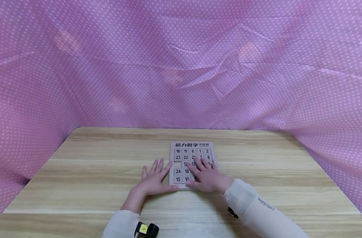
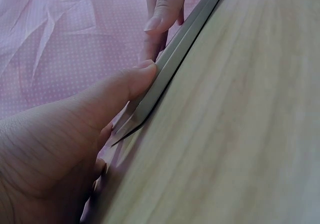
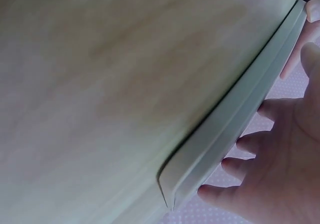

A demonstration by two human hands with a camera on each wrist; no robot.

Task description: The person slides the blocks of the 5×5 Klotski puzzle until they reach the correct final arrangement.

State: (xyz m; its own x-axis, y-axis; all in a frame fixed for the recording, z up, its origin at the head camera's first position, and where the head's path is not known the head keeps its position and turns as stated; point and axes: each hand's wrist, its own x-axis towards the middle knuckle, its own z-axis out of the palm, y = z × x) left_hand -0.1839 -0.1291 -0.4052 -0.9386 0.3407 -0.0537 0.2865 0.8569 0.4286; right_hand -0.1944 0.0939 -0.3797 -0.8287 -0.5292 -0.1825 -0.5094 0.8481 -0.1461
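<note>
The number puzzle (image 1: 185,164) lies under the outspread right hand (image 1: 207,177), its edge touching the outspread left hand (image 1: 154,182).

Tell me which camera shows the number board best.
The head view: it looks down on the number board, showing its printed title and numbered tiles, though the right hand covers some. Both wrist views mainly show its side edge.

A creased pink, white-dotted cloth (image 1: 157,66) hangs around a wood-grained table (image 1: 91,178).
</note>
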